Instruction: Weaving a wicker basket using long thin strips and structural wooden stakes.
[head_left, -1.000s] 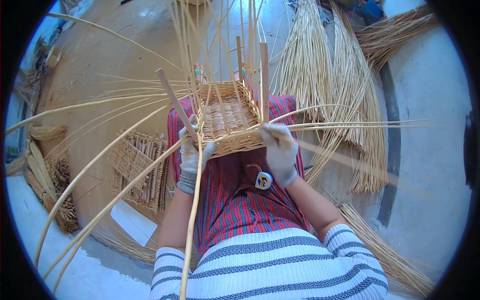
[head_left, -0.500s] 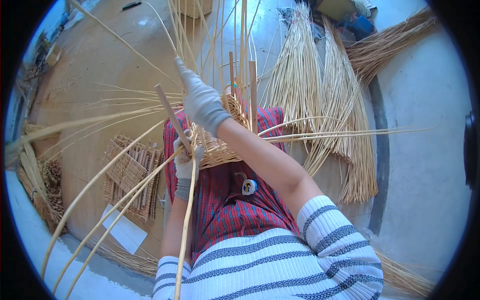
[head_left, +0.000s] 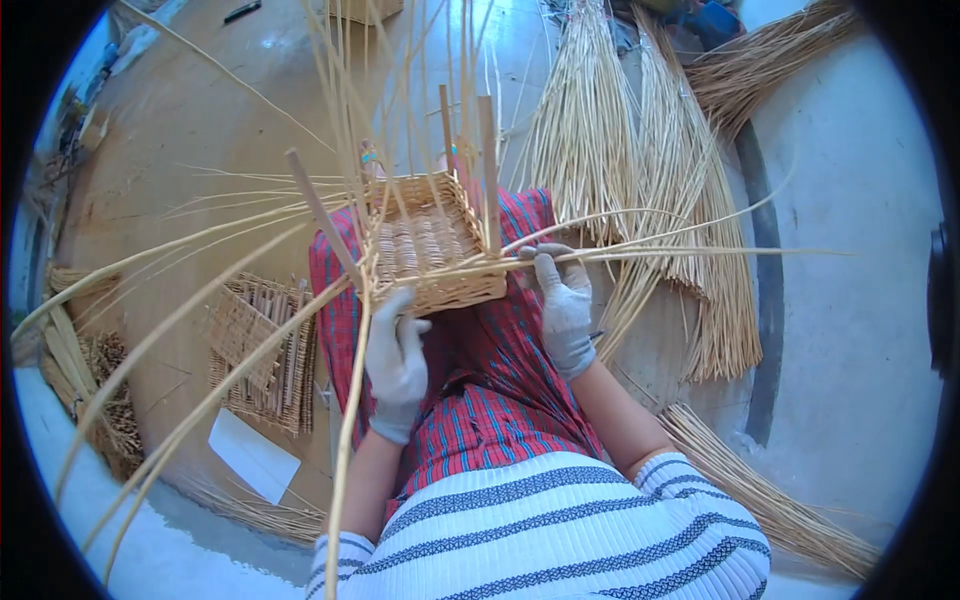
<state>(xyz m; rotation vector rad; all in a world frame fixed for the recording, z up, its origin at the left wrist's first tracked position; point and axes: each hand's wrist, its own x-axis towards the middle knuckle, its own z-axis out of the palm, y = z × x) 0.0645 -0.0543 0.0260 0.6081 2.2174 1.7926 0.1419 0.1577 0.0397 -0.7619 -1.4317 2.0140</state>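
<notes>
A small square wicker basket rests over my lap on red plaid cloth. Long pale willow rods stick out from its sides, and thicker wooden stakes stand at its corners. Both my hands wear pale work gloves. My left hand grips the basket's near left corner, its thumb and fingertips against the woven wall just below a tilted stake. Beyond the near right corner, my right hand has its thumb and fingers closed around rods that run out to the right.
Bundles of pale rods lie on the floor at the far right, with a browner bundle behind. Another bundle lies at the near right. Left of me are woven wicker panels and a white sheet. Long rods sweep across the left side.
My right hand has come down from the tall rods beyond the basket to the rods at its right. My left hand has left the corner stake for the basket wall. The basket's inside now shows.
</notes>
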